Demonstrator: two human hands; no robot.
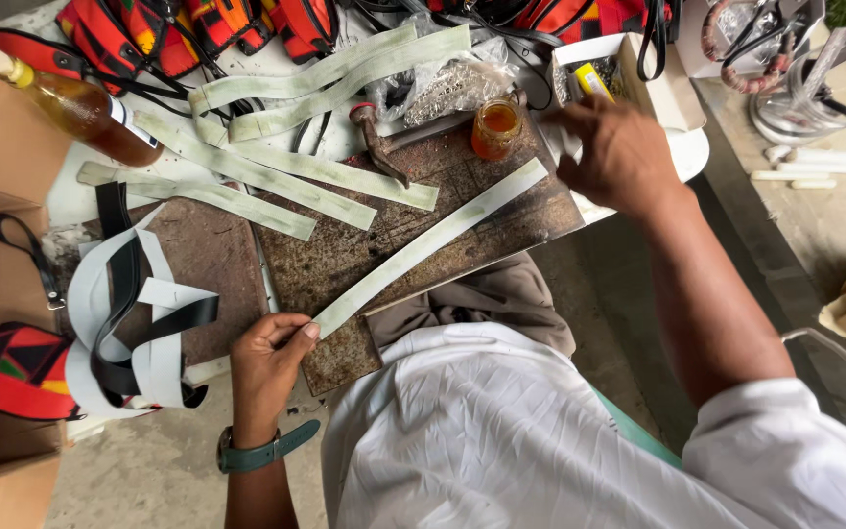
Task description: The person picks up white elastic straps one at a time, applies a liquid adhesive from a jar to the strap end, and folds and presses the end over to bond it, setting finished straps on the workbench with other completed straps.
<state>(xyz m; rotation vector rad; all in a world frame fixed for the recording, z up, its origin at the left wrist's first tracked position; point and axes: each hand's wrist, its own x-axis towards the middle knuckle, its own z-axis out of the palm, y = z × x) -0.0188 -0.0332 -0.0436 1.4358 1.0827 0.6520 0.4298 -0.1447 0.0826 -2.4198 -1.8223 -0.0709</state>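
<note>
in the head view, the left hand (268,360) is pinching the near end of a long pale strip (430,245) between thumb and fingers, closed on it at the near edge of the rusty metal plate (345,260). the strip is lying diagonally across that plate, its far end reaching toward the plate's far right corner. the right hand (619,157) is hovering just past that corner, fingers loosely spread and holding nothing that can be seen, close to a small jar of amber liquid (495,127) standing on the plate's far edge and to an open white box (638,83) beyond it. a hammer (376,142) is resting on the far side of the plate, and more pale strips (276,181) are lying over its far left corner and the white table. a bottle of amber liquid (80,108) is lying on its side at the table's far left. i judge that the jar is sitting so near the moving right hand that a careless sweep could be tipping it over the strip; the strip, pinned at one end only, could also be sliding askew.
</note>
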